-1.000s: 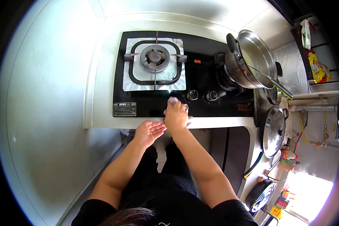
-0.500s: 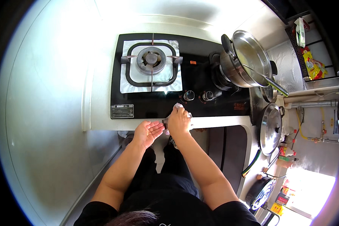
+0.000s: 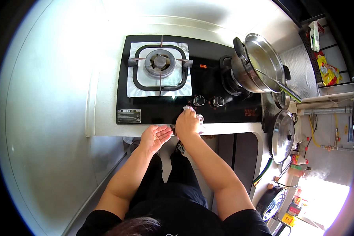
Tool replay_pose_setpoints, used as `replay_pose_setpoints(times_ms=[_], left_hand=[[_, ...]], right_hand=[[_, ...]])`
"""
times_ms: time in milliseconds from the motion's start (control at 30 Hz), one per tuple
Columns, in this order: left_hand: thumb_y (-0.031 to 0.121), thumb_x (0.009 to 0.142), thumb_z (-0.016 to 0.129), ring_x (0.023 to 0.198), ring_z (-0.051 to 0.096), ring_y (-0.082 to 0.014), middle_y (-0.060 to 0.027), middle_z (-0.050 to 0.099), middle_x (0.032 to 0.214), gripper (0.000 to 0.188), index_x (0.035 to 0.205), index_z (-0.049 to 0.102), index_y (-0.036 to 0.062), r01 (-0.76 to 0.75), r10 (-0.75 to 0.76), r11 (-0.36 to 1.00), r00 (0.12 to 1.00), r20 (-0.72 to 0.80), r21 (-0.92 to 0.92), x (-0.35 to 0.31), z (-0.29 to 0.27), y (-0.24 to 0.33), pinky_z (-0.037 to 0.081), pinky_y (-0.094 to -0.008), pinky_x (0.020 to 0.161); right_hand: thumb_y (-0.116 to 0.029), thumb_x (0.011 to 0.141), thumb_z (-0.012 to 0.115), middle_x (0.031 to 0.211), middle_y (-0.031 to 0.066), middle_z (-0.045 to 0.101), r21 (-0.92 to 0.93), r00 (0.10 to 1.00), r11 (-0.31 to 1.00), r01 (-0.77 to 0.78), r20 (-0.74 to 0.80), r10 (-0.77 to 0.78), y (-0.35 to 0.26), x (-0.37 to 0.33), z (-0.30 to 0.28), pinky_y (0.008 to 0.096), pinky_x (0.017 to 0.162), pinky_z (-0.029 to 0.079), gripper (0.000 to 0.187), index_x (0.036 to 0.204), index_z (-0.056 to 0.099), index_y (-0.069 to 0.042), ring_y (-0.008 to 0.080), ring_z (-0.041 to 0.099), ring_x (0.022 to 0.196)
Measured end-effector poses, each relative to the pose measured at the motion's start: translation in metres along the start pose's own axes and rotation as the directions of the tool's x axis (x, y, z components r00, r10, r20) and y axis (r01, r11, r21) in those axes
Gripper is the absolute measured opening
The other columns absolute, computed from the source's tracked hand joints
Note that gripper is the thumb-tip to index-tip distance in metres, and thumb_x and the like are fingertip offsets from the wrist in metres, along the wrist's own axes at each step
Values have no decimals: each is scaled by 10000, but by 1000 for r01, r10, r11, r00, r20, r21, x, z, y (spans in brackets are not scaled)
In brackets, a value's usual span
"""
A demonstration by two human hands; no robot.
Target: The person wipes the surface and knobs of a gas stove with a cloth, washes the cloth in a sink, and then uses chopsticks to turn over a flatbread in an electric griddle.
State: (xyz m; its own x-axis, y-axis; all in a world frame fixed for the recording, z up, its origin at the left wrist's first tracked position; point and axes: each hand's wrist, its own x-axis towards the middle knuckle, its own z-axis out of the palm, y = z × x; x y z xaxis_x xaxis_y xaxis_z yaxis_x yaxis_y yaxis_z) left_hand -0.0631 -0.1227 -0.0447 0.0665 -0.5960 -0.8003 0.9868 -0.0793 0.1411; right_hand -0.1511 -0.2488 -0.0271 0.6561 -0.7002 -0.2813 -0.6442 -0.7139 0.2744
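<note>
The right hand (image 3: 187, 121) clutches a pale cloth (image 3: 201, 118); the left hand (image 3: 156, 136) spreads palm-up. The black stove (image 3: 161, 112) bears a label (image 3: 128, 116) (print too small).

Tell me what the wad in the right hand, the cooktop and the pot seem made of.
Wad: probably cloth, possibly paper; pale, crumpled folds.
Cooktop: likely glass; smooth, glossy black, catching glints.
Pot: apparently stainless steel; silvery, with bright highlights.

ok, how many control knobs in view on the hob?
2: the left knob and, beside it, the right knob, both on the front half of the black hob.
</note>
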Motion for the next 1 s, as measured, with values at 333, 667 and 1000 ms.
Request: replay_pose_setpoints(times_ms=[333,667,1000], left_hand=[[218,882,415,1059,567,-365,-266,569,1114,394,1081,522,-105,-32,32,999,999,-11,-37,-5,-7,5,459,-432,941],[207,890,396,1064,568,-360,-262,574,1108,385,1088,515,-101,-24,22,996,1000,-18,-85,-8,-13,4,461,-435,938],[298,938,457,1053,584,-334,-226,581,1138,423,1151,500,-65,-144,148,986,988,37,-87,16,39,68,485,-420,905]], right_hand=[[-162,798,527,1039,134,529,148,981,984,101,-178,-74,-25,-3,11,428,760,479,260,1002,613,-26,286,538,962],[-137,751,567,985,110,537,234,940,955,180,-326,-97,-16,22,-8,362,686,519,195,925,606,-55,272,551,933],[-160,764,574,980,121,517,298,957,942,154,-280,-68,-27,4,-4,377,664,536,206,933,607,-47,288,551,946]])
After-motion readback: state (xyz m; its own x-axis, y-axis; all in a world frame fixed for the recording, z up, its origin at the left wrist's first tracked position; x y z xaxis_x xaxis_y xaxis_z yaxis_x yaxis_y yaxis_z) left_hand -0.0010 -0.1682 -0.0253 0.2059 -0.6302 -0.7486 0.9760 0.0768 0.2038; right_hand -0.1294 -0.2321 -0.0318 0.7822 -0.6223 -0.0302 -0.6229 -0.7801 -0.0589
